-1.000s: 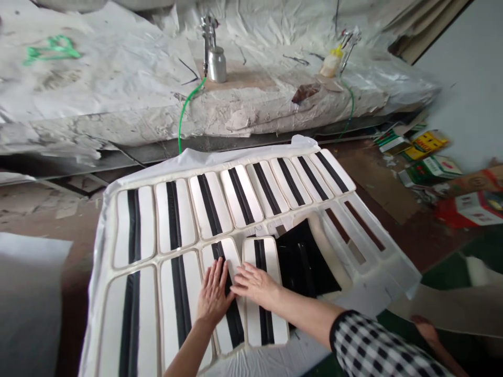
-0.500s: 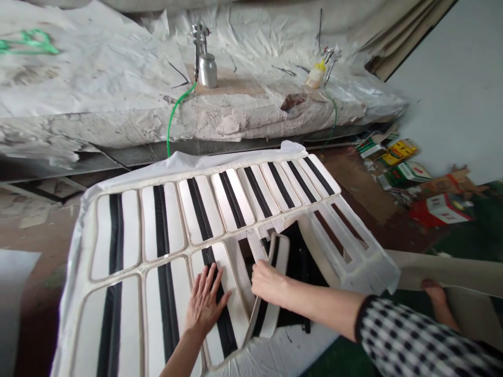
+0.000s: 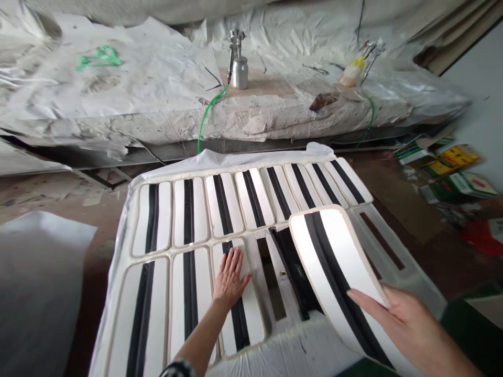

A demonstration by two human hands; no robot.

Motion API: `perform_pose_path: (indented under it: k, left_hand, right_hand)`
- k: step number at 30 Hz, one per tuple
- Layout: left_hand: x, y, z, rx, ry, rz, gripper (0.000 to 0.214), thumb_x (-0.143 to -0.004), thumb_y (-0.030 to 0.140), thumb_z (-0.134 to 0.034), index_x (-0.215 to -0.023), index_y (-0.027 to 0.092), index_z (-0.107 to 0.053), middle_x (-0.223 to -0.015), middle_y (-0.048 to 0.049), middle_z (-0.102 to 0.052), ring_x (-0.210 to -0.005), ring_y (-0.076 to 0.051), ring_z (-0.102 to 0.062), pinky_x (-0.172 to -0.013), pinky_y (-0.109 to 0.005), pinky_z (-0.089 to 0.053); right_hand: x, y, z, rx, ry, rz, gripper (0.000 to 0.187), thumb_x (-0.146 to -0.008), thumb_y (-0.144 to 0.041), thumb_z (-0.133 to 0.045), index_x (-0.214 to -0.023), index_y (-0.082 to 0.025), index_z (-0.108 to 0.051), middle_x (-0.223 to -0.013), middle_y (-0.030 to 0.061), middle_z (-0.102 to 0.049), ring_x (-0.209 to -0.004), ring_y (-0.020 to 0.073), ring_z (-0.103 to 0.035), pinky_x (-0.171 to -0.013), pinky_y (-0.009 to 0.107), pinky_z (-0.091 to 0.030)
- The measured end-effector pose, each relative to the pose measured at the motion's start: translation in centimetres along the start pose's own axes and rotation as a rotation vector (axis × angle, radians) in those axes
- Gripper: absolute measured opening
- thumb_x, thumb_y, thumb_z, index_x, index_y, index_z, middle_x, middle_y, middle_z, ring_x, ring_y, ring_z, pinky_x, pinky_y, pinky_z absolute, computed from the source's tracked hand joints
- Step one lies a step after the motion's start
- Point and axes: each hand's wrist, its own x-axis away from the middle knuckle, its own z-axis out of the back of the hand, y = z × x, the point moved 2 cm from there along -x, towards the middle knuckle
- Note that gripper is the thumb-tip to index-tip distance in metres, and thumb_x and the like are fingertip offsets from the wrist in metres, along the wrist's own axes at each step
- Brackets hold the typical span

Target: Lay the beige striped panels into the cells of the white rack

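Observation:
My right hand [image 3: 404, 309] grips a rounded white panel with a black lengthwise strip [image 3: 334, 251] by its right edge, thumb on top. This panel is tilted above the right part of the board and hides some of what lies below. My left hand [image 3: 231, 275] rests flat, fingers spread, on a similar white panel [image 3: 251, 319] in the near row. Between the two, a black piece [image 3: 294, 269] lies on the board beside a bare slot [image 3: 271, 277].
Several like panels [image 3: 153, 220] lie in two rows on the covered board [image 3: 178, 250]. Behind it, a paper-covered bench [image 3: 165, 118] holds a spray gun with a metal cup [image 3: 239, 72], a green hose [image 3: 204, 118] and a yellow-capped bottle [image 3: 351, 73]. Cans [image 3: 458, 187] stand at right.
My right hand has lifted the panel, which was standing edge-on and curved, and swung it right with its white face showing. My left hand stays on its panel. The view has shifted left.

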Motion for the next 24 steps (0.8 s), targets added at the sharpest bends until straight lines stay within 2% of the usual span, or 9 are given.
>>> perform_pose_path:
  k: [2, 5, 8, 10, 14, 18, 21, 24]
  left_hand:
    - [-1.2, -0.4, -0.1, -0.007, -0.002, 0.005, 0.074, -0.094, 0.049, -0.042, -0.153, 0.016, -0.012, -0.159, -0.0083, -0.020, -0.147, -0.028, -0.017, -0.119, -0.048, -0.024]
    - [-2.1, -0.6, -0.2, -0.015, -0.004, 0.003, 0.073, -0.094, 0.051, -0.041, -0.152, 0.016, -0.014, -0.159, -0.0088, -0.019, -0.147, -0.028, -0.017, -0.119, -0.049, -0.023]
    - [-2.1, -0.6, -0.3, -0.016, 0.003, 0.001, 0.074, -0.093, 0.052, -0.042, -0.152, 0.015, -0.015, -0.159, -0.0100, -0.019, -0.147, -0.029, -0.018, -0.119, -0.050, -0.023]
    - [-2.1, -0.5, -0.3, -0.017, 0.007, -0.002, 0.075, -0.093, 0.052, -0.042, -0.152, 0.015, -0.015, -0.159, -0.0105, -0.020, -0.147, -0.030, -0.019, -0.119, -0.051, -0.024]
    - [-2.1, -0.5, -0.4, -0.010, 0.008, -0.007, 0.075, -0.094, 0.051, -0.043, -0.152, 0.016, -0.013, -0.159, -0.0104, -0.020, -0.147, -0.029, -0.019, -0.119, -0.051, -0.023]
    - [-2.3, -0.5, -0.3, 0.017, 0.015, -0.003, 0.075, -0.094, 0.050, -0.044, -0.153, 0.017, -0.012, -0.159, -0.0099, -0.021, -0.146, -0.030, -0.020, -0.119, -0.051, -0.023]
    - [-2.3, -0.5, -0.1, 0.022, 0.010, 0.000, 0.074, -0.094, 0.050, -0.044, -0.153, 0.017, -0.013, -0.159, -0.0104, -0.021, -0.147, -0.030, -0.019, -0.120, -0.050, -0.023]
    - [-2.4, -0.4, 0.1, 0.018, 0.006, 0.017, 0.075, -0.093, 0.050, -0.047, -0.153, 0.018, -0.015, -0.160, -0.0133, -0.016, -0.147, -0.031, -0.016, -0.119, -0.052, -0.025]
  right_hand:
    - [0.0, -0.1, -3.2, -0.046, 0.010, 0.038, 0.033, -0.086, -0.050, -0.062, -0.091, -0.019, -0.072, -0.082, 0.0053, -0.073, -0.077, 0.0229, -0.070, -0.067, 0.023, -0.056]
    - [-0.1, -0.2, -7.7, -0.077, 0.156, 0.098, 0.033, -0.089, -0.048, -0.058, -0.091, -0.018, -0.072, -0.081, 0.0059, -0.072, -0.078, 0.0215, -0.070, -0.068, 0.021, -0.056]
    - [0.4, 0.1, -10.4, -0.126, 0.219, 0.084, 0.035, -0.092, -0.047, -0.054, -0.092, -0.016, -0.071, -0.082, 0.0074, -0.072, -0.078, 0.0214, -0.070, -0.068, 0.021, -0.056]
    - [1.0, 0.4, -10.7, -0.155, 0.216, 0.055, 0.036, -0.091, -0.048, -0.055, -0.090, -0.015, -0.071, -0.078, 0.0077, -0.072, -0.075, 0.0213, -0.070, -0.066, 0.020, -0.055]
    - [2.4, 0.3, -9.3, -0.161, 0.161, 0.036, 0.037, -0.089, -0.049, -0.059, -0.087, -0.015, -0.073, -0.069, 0.0068, -0.070, -0.068, 0.0213, -0.069, -0.061, 0.017, -0.055]
    - [2.4, -0.2, -8.6, -0.119, 0.227, 0.077, 0.035, -0.088, -0.046, -0.060, -0.093, -0.015, -0.074, -0.078, 0.0089, -0.073, -0.075, 0.0238, -0.071, -0.068, 0.019, -0.056]
    - [1.6, 0.1, -9.8, -0.110, 0.267, 0.140, 0.034, -0.090, -0.043, -0.058, -0.096, -0.013, -0.073, -0.082, 0.0101, -0.073, -0.078, 0.0237, -0.070, -0.073, 0.022, -0.056]
    - [1.1, 1.8, -11.7, -0.079, 0.198, 0.121, 0.035, -0.093, -0.044, -0.053, -0.089, -0.015, -0.071, -0.077, 0.0095, -0.070, -0.086, 0.0248, -0.070, -0.076, 0.024, -0.056]
